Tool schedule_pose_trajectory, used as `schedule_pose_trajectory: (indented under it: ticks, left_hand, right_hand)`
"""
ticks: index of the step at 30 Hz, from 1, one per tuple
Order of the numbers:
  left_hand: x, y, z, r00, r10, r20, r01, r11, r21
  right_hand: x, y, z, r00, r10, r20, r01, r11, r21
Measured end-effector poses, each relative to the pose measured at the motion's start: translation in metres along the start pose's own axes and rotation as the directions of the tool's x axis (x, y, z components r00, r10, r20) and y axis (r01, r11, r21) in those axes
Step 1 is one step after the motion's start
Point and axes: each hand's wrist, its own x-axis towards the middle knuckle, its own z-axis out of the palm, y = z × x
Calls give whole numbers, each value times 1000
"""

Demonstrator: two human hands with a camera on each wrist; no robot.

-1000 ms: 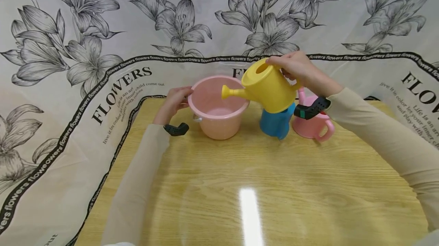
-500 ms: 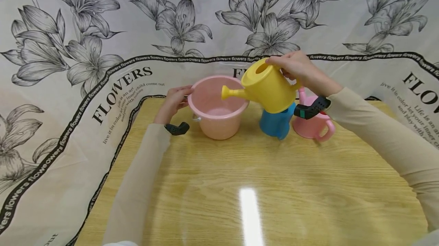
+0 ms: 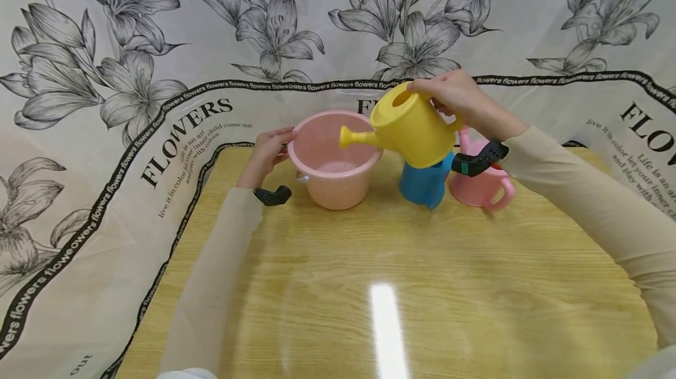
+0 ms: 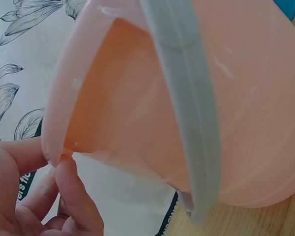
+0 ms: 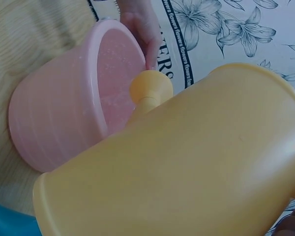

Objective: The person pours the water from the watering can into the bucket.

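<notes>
My left hand [image 3: 269, 150] pinches the rim of a pink bucket [image 3: 338, 190] between thumb and fingers, on the bucket's left side. Its grey carrying handle [image 4: 187, 98] hangs down against the outer wall in the left wrist view. Raised above the table, my right hand [image 3: 451, 96] grips a yellow watering can [image 3: 414, 132] near its top and handle. The can leans left, and its round spout head [image 5: 151, 87] is over the bucket's opening. No water stream is visible from the spout. Part of the right hand's grip is hidden behind the can.
A blue watering can [image 3: 422, 184] stands under the yellow one, partly covered by it. Right of that is a pink watering can [image 3: 477, 188], partly behind the right wrist's black band [image 3: 480, 159]. Flower-printed cloth [image 3: 296, 56] rises behind the wooden table [image 3: 327, 273].
The head view has shifted slightly, so everything sits a little higher in it. Both hands, the yellow watering can and the bucket keep nearly the same positions relative to each other.
</notes>
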Motion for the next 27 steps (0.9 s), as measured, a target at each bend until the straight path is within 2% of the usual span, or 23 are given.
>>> schedule_pose_trajectory:
  ticks: [10, 27]
  left_hand:
    - [-3, 1, -2, 998, -37, 44, 36, 999, 33]
    - [-8, 1, -2, 998, -15, 57, 13, 1000, 22]
  right_hand:
    - [-1, -1, 2, 1000, 3, 19, -3, 1000, 14]
    - [-8, -5, 4, 1000, -16, 5, 16, 1000, -12]
